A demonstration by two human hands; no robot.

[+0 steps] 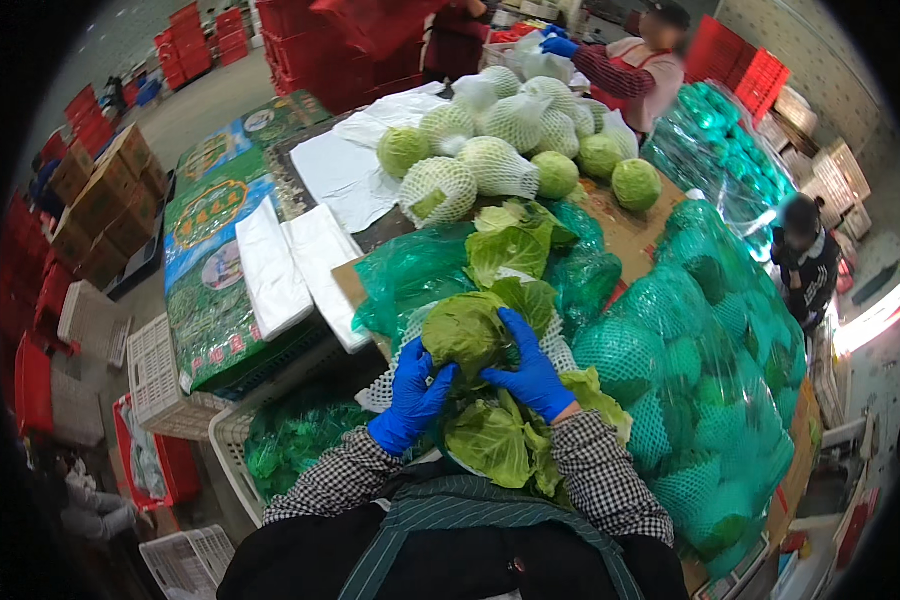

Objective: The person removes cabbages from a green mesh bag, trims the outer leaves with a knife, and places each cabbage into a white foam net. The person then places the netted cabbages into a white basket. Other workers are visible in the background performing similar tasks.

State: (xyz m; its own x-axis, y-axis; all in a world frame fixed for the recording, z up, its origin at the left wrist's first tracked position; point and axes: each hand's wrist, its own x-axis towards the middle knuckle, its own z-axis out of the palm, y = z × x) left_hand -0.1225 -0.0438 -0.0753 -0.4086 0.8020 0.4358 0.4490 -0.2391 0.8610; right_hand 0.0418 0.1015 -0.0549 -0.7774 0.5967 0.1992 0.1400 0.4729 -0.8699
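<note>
A green cabbage head (pixel 465 334) is held between my two blue-gloved hands, close in front of my apron. My left hand (pixel 414 390) cups its lower left side. On its right side, my right hand (pixel 529 371) grips with the thumb and fingers spread around it. Loose cabbage leaves (pixel 495 442) lie below the hands, and more leaves (pixel 510 251) rest just beyond the head. White foam netting (pixel 381 390) shows under and beside the cabbage. A green plastic bag (pixel 412 266) spreads out behind it.
Several cabbages, many in white foam nets (pixel 439 187), are heaped at the table's far side. A big green bag of netted cabbages (pixel 675 360) bulges on my right. White plastic bags (pixel 274 270) lie on printed cartons (pixel 210 255) at left. A co-worker (pixel 637 67) handles a bag across the table.
</note>
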